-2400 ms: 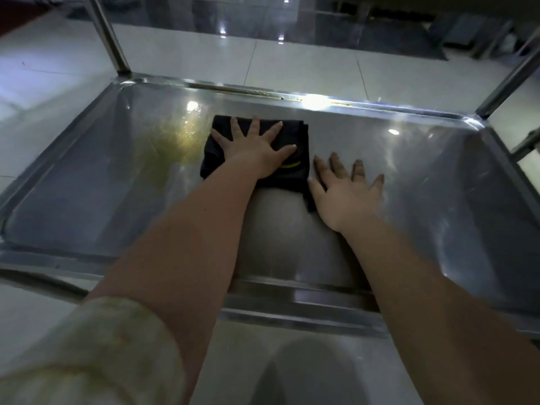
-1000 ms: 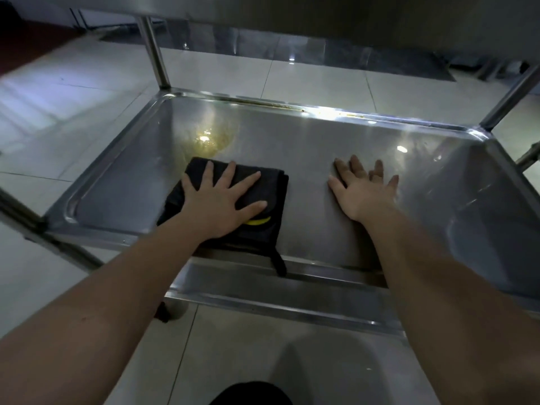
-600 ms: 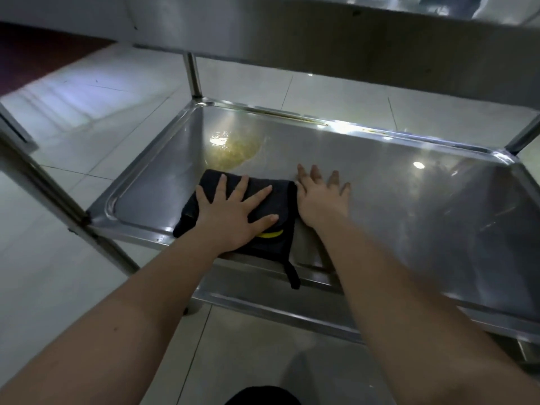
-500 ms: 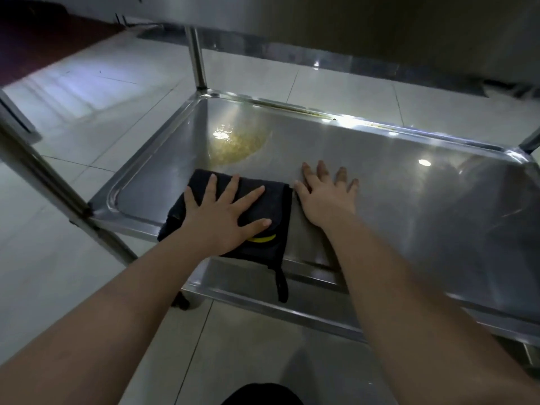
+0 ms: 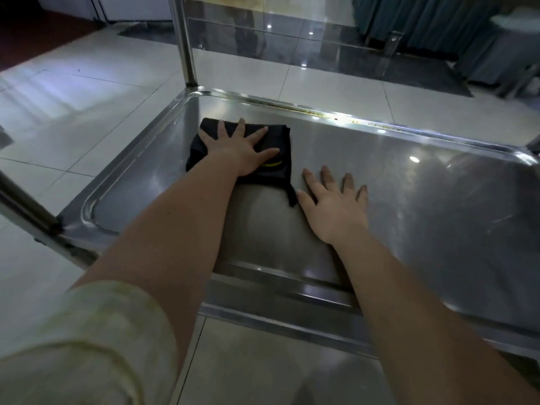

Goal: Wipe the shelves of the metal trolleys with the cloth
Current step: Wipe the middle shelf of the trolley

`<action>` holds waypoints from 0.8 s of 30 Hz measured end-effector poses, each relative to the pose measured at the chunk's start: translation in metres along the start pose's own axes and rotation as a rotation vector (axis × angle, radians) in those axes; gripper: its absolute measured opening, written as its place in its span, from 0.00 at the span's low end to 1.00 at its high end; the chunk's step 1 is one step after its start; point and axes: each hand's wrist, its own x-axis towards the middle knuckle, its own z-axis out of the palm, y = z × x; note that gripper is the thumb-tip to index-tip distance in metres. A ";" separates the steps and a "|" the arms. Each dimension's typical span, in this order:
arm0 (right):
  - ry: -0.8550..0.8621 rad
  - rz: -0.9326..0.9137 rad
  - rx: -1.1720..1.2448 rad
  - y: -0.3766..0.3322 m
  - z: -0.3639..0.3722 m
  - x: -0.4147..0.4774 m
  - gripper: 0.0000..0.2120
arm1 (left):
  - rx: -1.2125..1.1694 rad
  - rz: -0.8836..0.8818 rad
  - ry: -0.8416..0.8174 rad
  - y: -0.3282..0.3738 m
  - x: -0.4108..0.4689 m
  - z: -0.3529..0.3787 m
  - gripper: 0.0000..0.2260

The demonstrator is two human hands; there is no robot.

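This looks like a hotel or restaurant function room, not a home. The rimmed stainless-steel trolley shelf (image 5: 409,217) with its round steel upright post (image 5: 183,39) is catering equipment. Large glossy pale floor tiles (image 5: 87,112) spread around the trolley, and beyond it runs a band of dark polished tiles (image 5: 321,57). Farther off to its right hang teal pleated drapes (image 5: 423,19) beside a blurred, pale skirted table (image 5: 496,54).

The metal shelf (image 5: 423,217) bears a folded dark cloth (image 5: 283,140) near its far-left corner, the right hand (image 5: 333,210) flat beside it.
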 end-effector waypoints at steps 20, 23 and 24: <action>0.007 -0.004 -0.005 -0.002 0.002 -0.003 0.27 | 0.026 0.071 -0.057 0.001 -0.027 0.003 0.39; 0.018 -0.007 -0.006 -0.001 0.004 -0.001 0.27 | -0.013 0.033 -0.029 0.014 0.018 -0.007 0.39; 0.021 -0.005 -0.005 -0.001 0.004 0.000 0.27 | -0.022 0.026 -0.016 0.017 0.026 -0.008 0.39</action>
